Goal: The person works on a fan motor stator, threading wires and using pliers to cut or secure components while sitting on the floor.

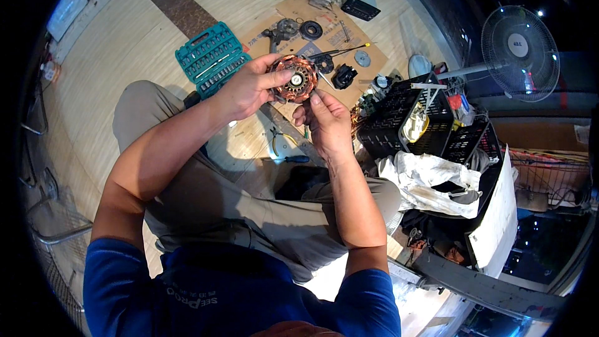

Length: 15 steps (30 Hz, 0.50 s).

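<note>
My left hand [253, 84] grips a round motor stator [296, 79] with copper windings, its thumb lying across the face near the pale centre hub. At the stator's lower right edge, my right hand [331, 115] is closed, thumb against fingers. Whatever is pinched there is too small to make out. Below the hands, yellow-handled pliers [275, 143] and a blue-handled screwdriver [296, 159] lie on the floor. Beyond the stator, a cardboard sheet [293, 7] bears a black ring [311, 30], a grey disc [362, 58] and a black housing part [344, 77].
An open teal socket set [201, 42] lies to the left of the cardboard. On the right stand black plastic crates [382, 130], with a white cloth [430, 181] and a standing fan [518, 56] nearby. A dark box [360, 1] sits at the far side.
</note>
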{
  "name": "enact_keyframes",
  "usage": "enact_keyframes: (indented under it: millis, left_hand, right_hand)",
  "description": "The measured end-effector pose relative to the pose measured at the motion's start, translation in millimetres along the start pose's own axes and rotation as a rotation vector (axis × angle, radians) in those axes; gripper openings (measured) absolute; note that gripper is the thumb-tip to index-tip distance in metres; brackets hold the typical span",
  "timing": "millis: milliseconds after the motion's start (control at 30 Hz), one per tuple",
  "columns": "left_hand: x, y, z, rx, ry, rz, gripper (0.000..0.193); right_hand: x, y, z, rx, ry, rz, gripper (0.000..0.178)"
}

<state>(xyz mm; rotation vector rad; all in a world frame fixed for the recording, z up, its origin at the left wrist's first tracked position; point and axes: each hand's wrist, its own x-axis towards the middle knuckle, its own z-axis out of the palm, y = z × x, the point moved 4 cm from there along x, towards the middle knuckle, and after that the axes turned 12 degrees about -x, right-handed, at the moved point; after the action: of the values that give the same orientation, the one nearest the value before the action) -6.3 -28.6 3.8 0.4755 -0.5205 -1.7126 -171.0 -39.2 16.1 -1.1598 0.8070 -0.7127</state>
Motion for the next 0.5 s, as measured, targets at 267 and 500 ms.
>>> enact_keyframes:
  millis: [267,500]
  left_hand:
    - [1.0,-1.1,-0.6,-0.051,0.064,-0.026,0.04]
    - [0.8,-1.3,-1.2,-0.028,0.121,-0.051,0.038]
  right_hand:
    - [0.7,3.7,-1.7,0.003,-0.001,0.009,0.028]
    - [0.1,1.5,1.1,0.011,0.009,0.021,0.027]
